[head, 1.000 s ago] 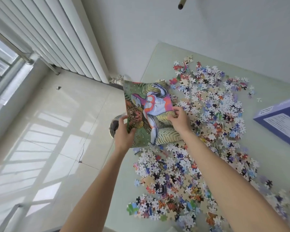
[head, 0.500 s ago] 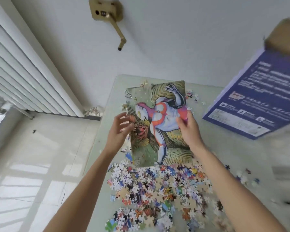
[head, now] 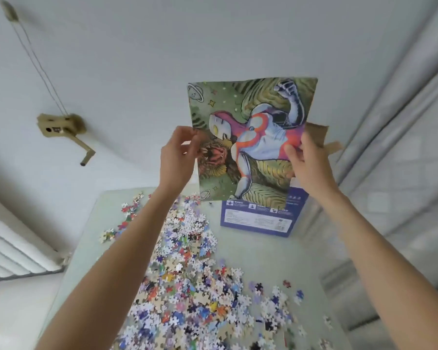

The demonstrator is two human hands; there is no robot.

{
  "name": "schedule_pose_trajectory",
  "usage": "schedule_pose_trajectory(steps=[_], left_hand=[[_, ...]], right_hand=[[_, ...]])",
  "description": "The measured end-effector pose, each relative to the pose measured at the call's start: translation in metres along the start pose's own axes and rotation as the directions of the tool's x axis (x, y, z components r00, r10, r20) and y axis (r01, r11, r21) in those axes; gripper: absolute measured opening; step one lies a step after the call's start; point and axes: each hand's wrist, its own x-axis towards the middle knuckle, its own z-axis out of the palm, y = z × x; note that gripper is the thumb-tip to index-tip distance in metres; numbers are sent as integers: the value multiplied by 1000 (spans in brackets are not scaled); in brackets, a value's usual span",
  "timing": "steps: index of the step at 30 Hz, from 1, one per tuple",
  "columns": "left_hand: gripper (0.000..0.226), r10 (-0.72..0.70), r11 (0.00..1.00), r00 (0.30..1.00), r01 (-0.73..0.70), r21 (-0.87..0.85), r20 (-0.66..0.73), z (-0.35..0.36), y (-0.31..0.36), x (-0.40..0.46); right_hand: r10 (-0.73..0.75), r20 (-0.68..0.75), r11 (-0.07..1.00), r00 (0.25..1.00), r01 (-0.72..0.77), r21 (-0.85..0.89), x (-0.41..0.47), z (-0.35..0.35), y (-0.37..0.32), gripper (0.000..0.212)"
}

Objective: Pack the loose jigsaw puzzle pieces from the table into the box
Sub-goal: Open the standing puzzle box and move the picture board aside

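**Picture sheet held up, pieces still spread on counter**

Loose jigsaw puzzle pieces [head: 187, 281] heaped in a wide, colourful drift across the pale green counter [head: 258, 251], thickest down the middle, with small scattered clusters toward the left edge and near the right front. Blue box [head: 257, 219] standing at the far end of the counter, just beyond the heap, brown flaps showing above it, partly hidden behind a printed picture sheet [head: 253, 137]. Sheet raised upright above the counter, in front of the box. Left hand [head: 178, 155] pinching the sheet's left edge, fingers curled. Right hand [head: 307, 157] gripping the right edge, thumb laid on the printed face. White wall behind; tan wall-mounted crank [head: 66, 130] at left; white radiator [head: 13, 246] at lower left; grey curtain [head: 400, 122] at right.
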Motion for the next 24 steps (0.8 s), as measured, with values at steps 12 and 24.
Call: schedule_pose_trajectory(steps=[12,24], left_hand=[[12,114,966,991,-94,-242,68,94,50,76],[18,84,832,986,-148,534,143,117,-26,89]], right_hand=[[22,-275,960,961,56,273,77,-63,48,15],[125,-92,991,988,-129,-45,79,-32,105,29]])
